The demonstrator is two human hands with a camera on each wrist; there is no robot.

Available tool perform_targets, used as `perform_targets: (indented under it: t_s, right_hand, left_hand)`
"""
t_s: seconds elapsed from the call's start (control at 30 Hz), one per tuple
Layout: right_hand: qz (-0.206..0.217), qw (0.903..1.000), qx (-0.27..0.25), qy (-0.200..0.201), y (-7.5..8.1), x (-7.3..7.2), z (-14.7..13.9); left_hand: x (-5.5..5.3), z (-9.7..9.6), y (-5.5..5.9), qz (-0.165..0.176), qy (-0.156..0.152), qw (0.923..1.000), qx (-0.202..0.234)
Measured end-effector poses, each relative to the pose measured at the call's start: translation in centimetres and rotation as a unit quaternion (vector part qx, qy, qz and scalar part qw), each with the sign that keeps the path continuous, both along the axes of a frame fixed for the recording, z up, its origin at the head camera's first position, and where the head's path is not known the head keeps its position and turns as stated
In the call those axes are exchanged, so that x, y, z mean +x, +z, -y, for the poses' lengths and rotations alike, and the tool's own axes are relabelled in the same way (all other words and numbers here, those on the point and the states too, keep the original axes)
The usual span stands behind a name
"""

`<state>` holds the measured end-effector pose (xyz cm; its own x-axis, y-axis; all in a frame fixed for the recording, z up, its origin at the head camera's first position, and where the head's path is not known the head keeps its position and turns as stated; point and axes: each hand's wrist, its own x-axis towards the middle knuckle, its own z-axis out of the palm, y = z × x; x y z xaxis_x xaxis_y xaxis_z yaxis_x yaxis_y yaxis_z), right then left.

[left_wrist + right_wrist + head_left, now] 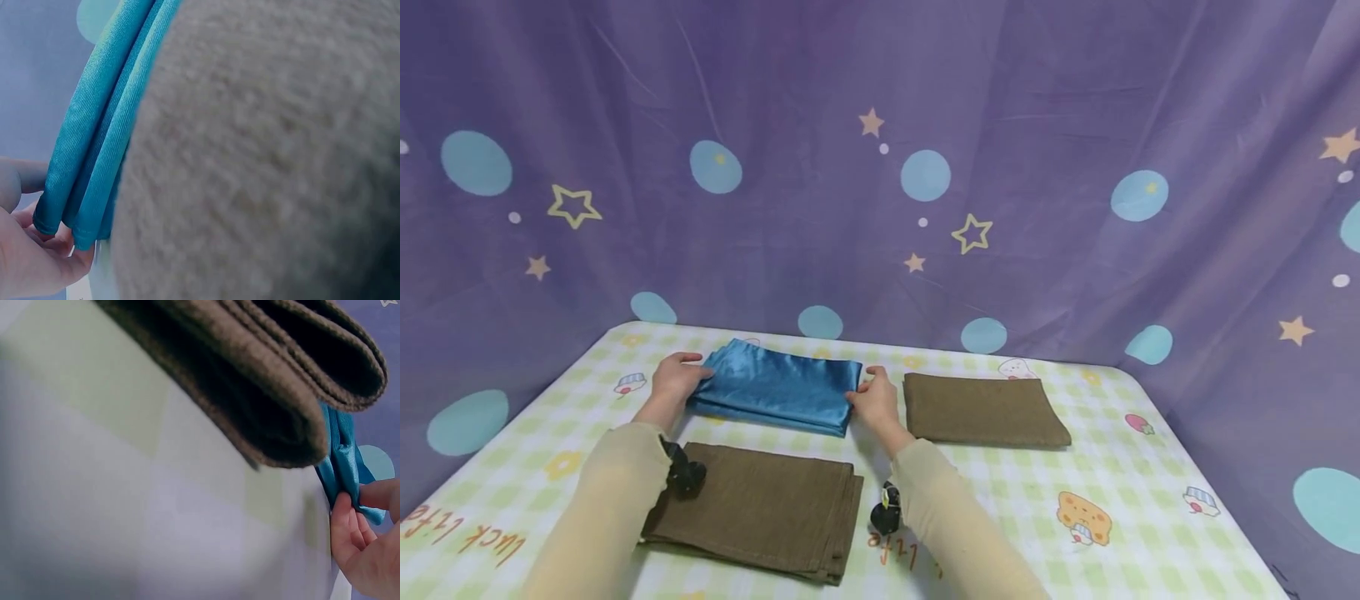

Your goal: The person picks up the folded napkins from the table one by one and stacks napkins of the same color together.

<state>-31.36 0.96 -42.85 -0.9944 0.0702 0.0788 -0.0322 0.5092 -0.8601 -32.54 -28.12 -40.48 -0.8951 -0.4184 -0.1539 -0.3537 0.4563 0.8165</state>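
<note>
A shiny blue folded cloth (778,383) lies toward the back left of the table, between both hands. My left hand (677,379) holds its left end; in the left wrist view, the thumb and fingers of the left hand (34,256) sit around the stacked blue folds (103,125). At the opposite end, my right hand (876,400) pinches the near right corner. The right wrist view shows the right hand (372,553) with thumb and fingertips on the blue fabric (344,465). Beneath my forearms, nearer me, is a brown folded cloth (760,508).
A second brown folded cloth (981,410) lies to the right of my right hand. Both sit on a green-and-white checked tablecloth (1000,517) with printed cartoons. A purple curtain (820,92) hangs behind the table's back edge.
</note>
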Motion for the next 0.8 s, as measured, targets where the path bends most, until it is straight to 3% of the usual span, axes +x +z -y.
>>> perform_targets:
  t_s: [0.47, 0.7, 0.8]
  right_hand:
    - [0.006, 0.9996, -0.015, 0.024, 0.7, 0.6, -1.1]
    - [0.028, 0.9973, -0.039, 0.057, 1.1, 1.3, -2.1]
    - [0.025, 0.9966, -0.03, 0.073, 1.1, 1.8, -2.5]
  left_hand:
    - [1.3, 0.9, 0.6, -0.013, -0.041, 0.9978, -0.05]
    - [2.2, 1.0, 0.4, -0.002, -0.016, 0.9998, 0.012]
    - [2.8, 1.0, 0.3, 0.0, -0.02, 0.9995, 0.024]
